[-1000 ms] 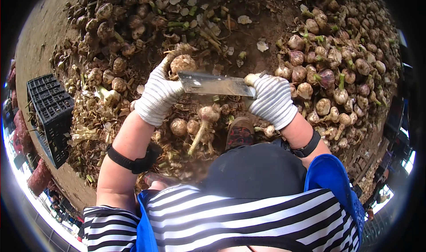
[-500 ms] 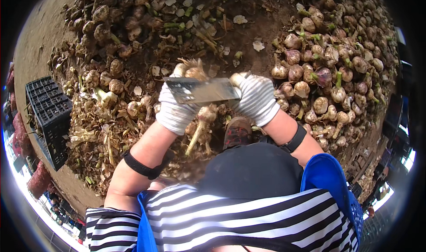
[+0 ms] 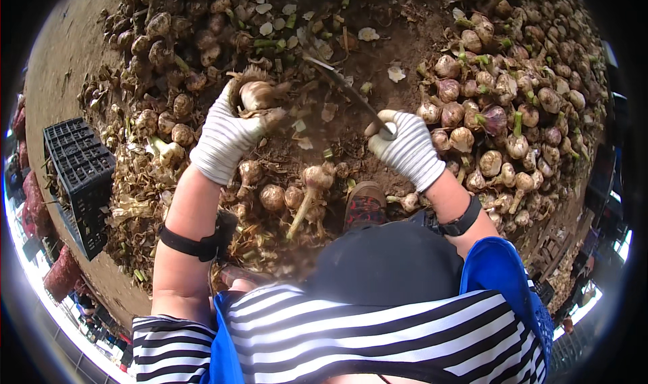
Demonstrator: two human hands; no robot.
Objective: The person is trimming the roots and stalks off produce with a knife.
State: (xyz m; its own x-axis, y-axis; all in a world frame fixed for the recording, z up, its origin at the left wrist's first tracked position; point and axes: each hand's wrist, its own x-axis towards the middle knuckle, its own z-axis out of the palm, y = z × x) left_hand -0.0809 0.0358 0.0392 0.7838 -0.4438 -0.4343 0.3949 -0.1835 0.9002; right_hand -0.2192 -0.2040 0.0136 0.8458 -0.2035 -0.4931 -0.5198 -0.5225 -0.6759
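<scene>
In front of me at the left, my left hand (image 3: 231,124) in a striped white work glove is closed round a garlic bulb (image 3: 255,95). Loose dry skin and roots fringe the bulb. My right hand (image 3: 407,147), gloved the same way, grips a knife (image 3: 349,92). Its broad blade is seen nearly edge-on and slants away to the upper left, apart from the bulb; the fingers hide most of the handle. Below my left hand, a garlic bulb with a long stem (image 3: 315,178) lies among other bulbs.
A large heap of garlic bulbs (image 3: 533,107) spreads on the right. More soil-covered bulbs (image 3: 158,49) lie at the far left. Dry husks and stem pieces litter the dirt floor. A black plastic crate (image 3: 79,156) stands on the left. My shoe (image 3: 365,205) is close below the hands.
My hands have drawn apart. The left has moved left with the garlic bulb, the right slightly right; the knife has turned from broadside across both hands to nearly edge-on, pointing away.
</scene>
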